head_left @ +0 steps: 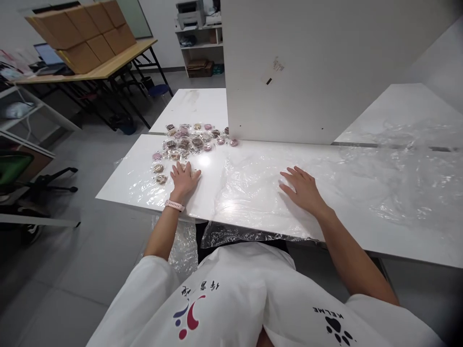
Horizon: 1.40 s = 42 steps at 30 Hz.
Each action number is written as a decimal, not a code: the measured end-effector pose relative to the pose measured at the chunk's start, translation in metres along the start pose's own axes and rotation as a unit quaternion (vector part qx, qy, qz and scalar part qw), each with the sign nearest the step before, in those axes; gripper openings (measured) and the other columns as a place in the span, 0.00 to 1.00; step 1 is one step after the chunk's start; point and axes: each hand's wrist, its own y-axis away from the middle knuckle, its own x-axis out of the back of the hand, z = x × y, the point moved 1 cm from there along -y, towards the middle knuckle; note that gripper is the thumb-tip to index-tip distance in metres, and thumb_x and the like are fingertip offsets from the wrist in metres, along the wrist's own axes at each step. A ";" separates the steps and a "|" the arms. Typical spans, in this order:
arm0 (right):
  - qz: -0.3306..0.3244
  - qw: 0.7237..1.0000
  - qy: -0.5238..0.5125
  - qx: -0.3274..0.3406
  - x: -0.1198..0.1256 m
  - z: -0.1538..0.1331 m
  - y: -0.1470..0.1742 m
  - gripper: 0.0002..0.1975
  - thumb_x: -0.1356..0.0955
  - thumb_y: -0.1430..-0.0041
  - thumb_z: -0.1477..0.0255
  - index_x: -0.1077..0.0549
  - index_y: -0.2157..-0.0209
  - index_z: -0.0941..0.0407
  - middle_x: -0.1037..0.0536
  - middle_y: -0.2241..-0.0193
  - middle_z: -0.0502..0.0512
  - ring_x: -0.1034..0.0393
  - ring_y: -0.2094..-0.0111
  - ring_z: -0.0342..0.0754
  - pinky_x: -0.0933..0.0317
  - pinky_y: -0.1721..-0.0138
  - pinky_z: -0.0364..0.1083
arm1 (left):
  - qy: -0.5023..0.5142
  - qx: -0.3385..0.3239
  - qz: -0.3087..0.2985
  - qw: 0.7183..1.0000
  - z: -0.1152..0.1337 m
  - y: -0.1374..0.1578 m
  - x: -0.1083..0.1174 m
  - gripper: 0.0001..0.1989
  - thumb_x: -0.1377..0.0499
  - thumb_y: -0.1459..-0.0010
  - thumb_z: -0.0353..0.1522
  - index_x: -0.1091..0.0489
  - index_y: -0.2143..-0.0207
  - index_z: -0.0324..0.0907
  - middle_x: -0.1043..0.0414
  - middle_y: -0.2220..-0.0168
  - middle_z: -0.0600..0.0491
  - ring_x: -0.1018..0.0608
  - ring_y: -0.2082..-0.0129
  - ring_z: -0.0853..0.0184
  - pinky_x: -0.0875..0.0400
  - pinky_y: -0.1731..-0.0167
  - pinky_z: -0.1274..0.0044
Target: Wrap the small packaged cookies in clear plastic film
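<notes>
My left hand (184,179) rests with spread fingers at the near side of a pile of small wrapped pieces (183,143), each in a clear packet, some brown, some pink, some yellowish. At least one packet lies partly hidden under its fingers; I cannot tell whether it is gripped. Two loose packets, a yellowish one (158,168) and a brownish one (161,179), sit just left of that hand. Over on the right, my right hand (301,188) lies with fingers stretched out on clear plastic film (253,180) that covers the white table (119,185).
A tall white panel (282,96) stands at the table's back edge. More crumpled film (405,183) spreads to the right, and some hangs below the front edge. Behind to the left, cardboard boxes (87,36) are stacked on a wooden table (112,65). A green chair (16,166) stands far left.
</notes>
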 end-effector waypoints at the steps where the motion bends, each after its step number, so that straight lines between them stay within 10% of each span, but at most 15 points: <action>1: 0.004 1.000 -0.002 0.012 0.003 -0.006 0.007 0.29 0.47 0.30 0.54 0.34 0.37 0.51 0.37 0.34 0.59 0.51 0.31 0.60 0.50 0.36 0.63 | 0.000 -0.016 -0.013 1.000 -0.001 0.000 -0.004 0.37 0.47 0.39 0.50 0.43 0.33 0.40 0.58 0.28 0.36 0.57 0.29 0.36 0.57 0.37 0.45; 8: -0.038 0.999 0.020 0.004 -0.025 -0.015 0.045 0.27 0.46 0.30 0.57 0.37 0.35 0.49 0.41 0.32 0.57 0.50 0.31 0.60 0.48 0.36 0.63 | 0.023 -0.130 0.028 0.991 0.017 0.019 -0.013 0.20 0.47 0.36 0.42 0.31 0.46 0.44 0.33 0.44 0.37 0.33 0.44 0.44 0.39 0.46 0.57; 17: -0.013 1.000 0.010 -0.005 -0.039 -0.012 0.046 0.27 0.48 0.29 0.57 0.40 0.34 0.48 0.45 0.30 0.55 0.53 0.30 0.57 0.52 0.34 0.62 | 0.079 -0.105 -0.013 0.991 0.021 0.004 0.012 0.09 0.43 0.41 0.27 0.28 0.59 0.43 0.29 0.60 0.42 0.26 0.56 0.51 0.32 0.60 0.68; 21: -0.012 1.000 0.001 -0.012 -0.038 -0.013 0.046 0.27 0.49 0.29 0.57 0.40 0.34 0.47 0.45 0.30 0.54 0.54 0.30 0.57 0.53 0.34 0.62 | 0.135 -0.099 -0.002 0.986 0.064 0.024 0.020 0.19 0.45 0.43 0.22 0.28 0.50 0.43 0.28 0.57 0.42 0.24 0.67 0.58 0.29 0.65 0.67; 24: -0.009 1.000 -0.005 -0.011 -0.037 -0.014 0.046 0.27 0.48 0.29 0.56 0.41 0.34 0.46 0.45 0.30 0.53 0.54 0.30 0.56 0.53 0.34 0.62 | 0.213 -0.216 -0.002 0.953 0.124 0.070 0.000 0.24 0.49 0.39 0.22 0.29 0.45 0.48 0.28 0.49 0.43 0.22 0.61 0.57 0.27 0.67 0.67; 31: 0.010 1.000 -0.017 0.001 -0.039 -0.011 0.046 0.25 0.48 0.28 0.63 0.36 0.36 0.52 0.42 0.31 0.57 0.51 0.31 0.56 0.52 0.34 0.60 | 0.059 -0.520 -0.134 0.842 0.195 0.151 -0.079 0.29 0.53 0.34 0.23 0.43 0.34 0.52 0.47 0.30 0.48 0.42 0.32 0.52 0.40 0.38 0.53; 38: 0.142 0.976 -0.166 -0.016 -0.027 -0.011 0.047 0.22 0.45 0.28 0.63 0.28 0.43 0.51 0.24 0.45 0.57 0.35 0.41 0.55 0.41 0.42 0.58 | 0.043 -0.501 -0.114 0.857 0.166 0.152 -0.064 0.44 0.48 0.35 0.50 0.70 0.28 0.50 0.71 0.26 0.43 0.65 0.27 0.51 0.61 0.32 0.51; 42: 0.097 0.984 -0.145 0.032 -0.015 -0.027 0.056 0.20 0.38 0.31 0.57 0.27 0.44 0.49 0.25 0.45 0.55 0.34 0.46 0.57 0.40 0.46 0.58 | 0.034 -0.454 -0.121 0.882 0.146 0.166 -0.047 0.61 0.41 0.45 0.57 0.79 0.29 0.41 0.71 0.27 0.35 0.65 0.27 0.48 0.60 0.32 0.50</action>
